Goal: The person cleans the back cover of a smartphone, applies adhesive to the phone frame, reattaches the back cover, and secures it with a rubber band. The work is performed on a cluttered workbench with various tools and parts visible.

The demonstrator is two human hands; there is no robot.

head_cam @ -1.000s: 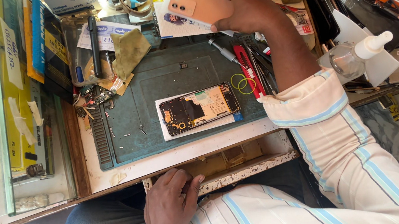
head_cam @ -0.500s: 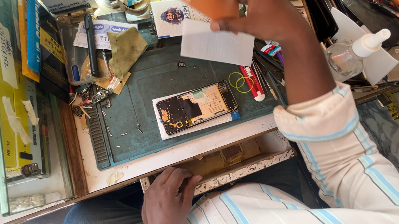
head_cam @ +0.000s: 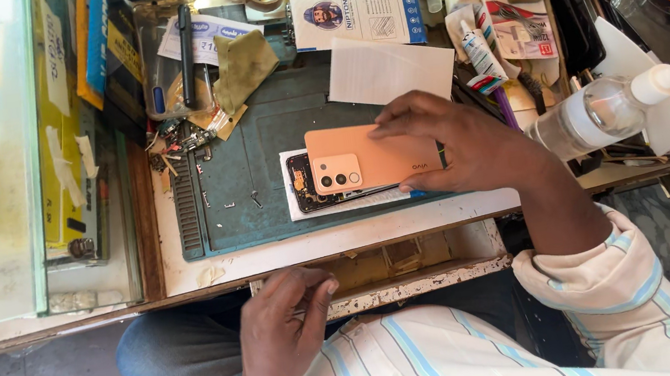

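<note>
Fingers of the right hand (head_cam: 467,145) are clamped on the orange phone back cover (head_cam: 370,156), thumb along its near edge and fingertips over the far edge, camera window facing up. A moment ago that cover was held high over the back of the bench; now it has come down and sits just over the opened phone body (head_cam: 327,191), hiding most of it, with only the dark inner corner and the white sheet under it peeking out at the left. That puts cover and body nearly lined up on the green work mat (head_cam: 262,154), though I cannot tell whether they touch. The left hand (head_cam: 285,332) rests loosely curled and holding nothing, at the front lip of the open drawer (head_cam: 415,268), as it was before. Past the mat lie a loose white paper (head_cam: 388,69), a small glue tube (head_cam: 479,53) and, to the right, a clear spray bottle (head_cam: 610,113).
</note>
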